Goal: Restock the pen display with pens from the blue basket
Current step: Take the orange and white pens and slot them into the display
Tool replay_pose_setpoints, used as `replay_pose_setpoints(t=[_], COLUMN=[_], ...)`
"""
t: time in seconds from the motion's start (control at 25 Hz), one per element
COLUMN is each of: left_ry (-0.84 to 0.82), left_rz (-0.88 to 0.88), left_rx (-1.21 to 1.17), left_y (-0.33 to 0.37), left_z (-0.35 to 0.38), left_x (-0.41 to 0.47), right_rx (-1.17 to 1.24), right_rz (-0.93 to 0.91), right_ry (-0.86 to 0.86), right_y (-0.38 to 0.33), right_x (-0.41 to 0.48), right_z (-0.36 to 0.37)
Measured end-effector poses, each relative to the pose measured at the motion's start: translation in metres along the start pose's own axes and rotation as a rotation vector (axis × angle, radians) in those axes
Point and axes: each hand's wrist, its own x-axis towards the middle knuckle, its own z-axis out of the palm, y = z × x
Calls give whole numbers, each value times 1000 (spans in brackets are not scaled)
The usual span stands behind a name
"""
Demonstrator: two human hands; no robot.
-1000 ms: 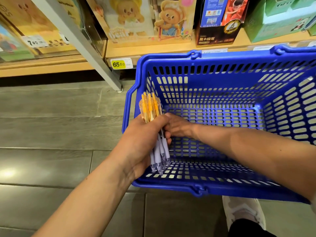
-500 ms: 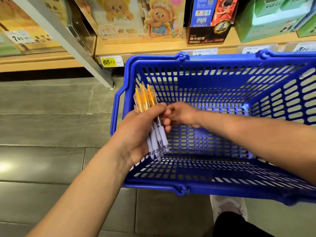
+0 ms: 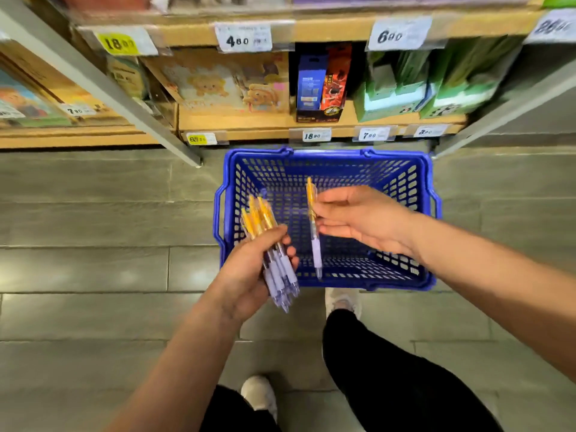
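Observation:
A blue plastic basket stands on the floor below the shelves, and no pens show on its bottom. My left hand grips a bundle of several pens with orange tops and pale lilac grips, held over the basket's left rim. My right hand pinches a single pen of the same kind, held upright above the basket's middle, tip down. No pen display appears in this view.
Wooden shelves with price tags carry boxed goods behind the basket. A grey metal upright slants down on the left, another on the right. Grey plank floor surrounds the basket. My legs and white shoes stand just before it.
I have risen, so the basket looks smaller and farther. My right hand has lifted out of the basket with one pen. The left hand keeps its bundle, lifted with me.

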Motion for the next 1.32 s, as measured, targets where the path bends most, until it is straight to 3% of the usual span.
replay_pose_setpoints(t=[0.32, 0.56, 0.76, 1.04, 1.32], left_ry=[-160, -199, -233, -234, -294], left_rz=[53, 63, 132, 307, 278], left_rx=[70, 167, 224, 176, 139], left_y=[83, 131, 172, 219, 245], left_z=[63, 101, 142, 185, 212], left_x=[-239, -413, -506, -537, -491], right_rx=[239, 117, 19, -38, -47], right_rz=[-59, -210, -316, -365, -333], right_ry=[95, 159, 222, 130, 171], right_y=[-98, -182, -252, -329, -362], right_x=[-220, -370, -444, -476, -442], right_z=[135, 206, 230, 226, 199])
